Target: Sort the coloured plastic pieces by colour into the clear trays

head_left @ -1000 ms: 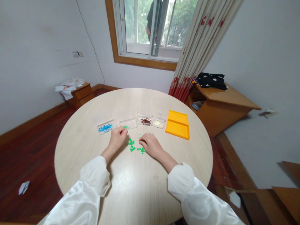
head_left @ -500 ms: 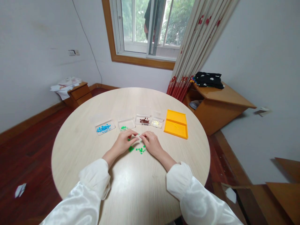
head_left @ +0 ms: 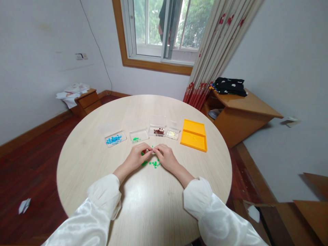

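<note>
My left hand [head_left: 137, 156] and my right hand [head_left: 166, 156] meet fingertip to fingertip over the middle of the round table. Both are closed in a pinch, and whatever lies between the fingertips is too small to make out. Small green pieces [head_left: 155, 164] are scattered on the tabletop just below the hands. More green [head_left: 144, 163] shows beside my left thumb, partly covered by the hand. Beyond my left hand stands a clear box with a few green pieces [head_left: 136, 139] in it.
On the table [head_left: 153, 212], a clear box of blue pieces [head_left: 114, 139] stands left. Behind the hands are boxes of dark brown pieces [head_left: 159, 131] and pale yellow pieces [head_left: 172, 134]. An opened yellow case [head_left: 194, 149] lies to the right. A wooden cabinet [head_left: 246, 119] stands beyond the table.
My left hand's fingers have closed and moved right, so the fingertips of both hands now come together. The view has shifted slightly.
</note>
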`<state>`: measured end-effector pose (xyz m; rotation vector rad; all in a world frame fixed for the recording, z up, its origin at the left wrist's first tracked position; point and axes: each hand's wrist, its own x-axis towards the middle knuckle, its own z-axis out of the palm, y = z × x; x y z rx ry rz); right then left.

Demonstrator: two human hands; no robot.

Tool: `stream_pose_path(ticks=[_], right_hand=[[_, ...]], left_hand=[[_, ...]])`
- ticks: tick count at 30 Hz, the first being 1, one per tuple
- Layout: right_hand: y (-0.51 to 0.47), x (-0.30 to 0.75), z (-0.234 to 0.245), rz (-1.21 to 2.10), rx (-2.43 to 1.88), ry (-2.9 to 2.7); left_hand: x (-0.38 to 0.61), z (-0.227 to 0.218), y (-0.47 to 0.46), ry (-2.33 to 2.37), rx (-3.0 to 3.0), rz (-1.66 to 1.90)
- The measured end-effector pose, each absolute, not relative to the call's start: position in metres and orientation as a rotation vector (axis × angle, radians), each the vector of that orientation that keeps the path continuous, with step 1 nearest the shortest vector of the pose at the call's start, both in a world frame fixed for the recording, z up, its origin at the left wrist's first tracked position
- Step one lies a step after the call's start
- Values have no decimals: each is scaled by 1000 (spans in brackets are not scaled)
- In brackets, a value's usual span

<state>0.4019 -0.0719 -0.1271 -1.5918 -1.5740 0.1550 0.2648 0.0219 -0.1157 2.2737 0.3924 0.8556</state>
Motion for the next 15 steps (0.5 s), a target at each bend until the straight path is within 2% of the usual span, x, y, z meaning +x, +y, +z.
stream_pose_path(ticks=[4,10,15], right_hand=[[-73,406,-127,128,-1656,-1587],[-75,412,-124,179,-1854,-1641],[-77,410,-124,192,-1912,-1718]], left_hand=[[262,-114,33,486,2248,906],[253,-118,70,948,2111,1121],[252,-121,81,1086,2083,1133]])
